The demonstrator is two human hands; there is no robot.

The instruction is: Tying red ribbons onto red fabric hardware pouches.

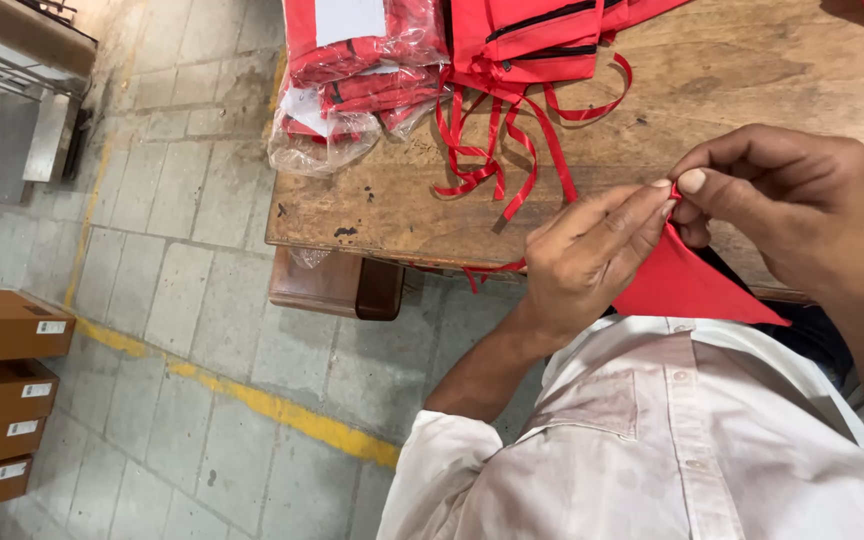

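Closest to me is my own pale shirt front (672, 440), buttons running up the middle, and just above it my two hands meet at the tip of a red fabric piece (687, 285). It is a flat, smooth triangle of bright red cloth, its wide end hanging down toward my chest and its narrow corner pulled up between my fingers. My left hand (592, 265) pinches that corner from below, thumb and forefinger pressed together on it, while my right hand (792, 205) closes on the same tip from above, fingers curled in. Both hold the cloth just off the near edge of the wooden table (752, 90), over my lap. The tabletop beyond my hands is bare and scuffed, with open room there. Farther left on it lie loose red ribbons (497, 140) in a tangle, one strand trailing over the near edge. Behind them sit red bags (532, 35) with black zips and plastic-wrapped red bundles (352, 75). Off to the left, on the tiled floor, brown cardboard boxes (2, 390) are stacked beside a yellow line (262, 400).
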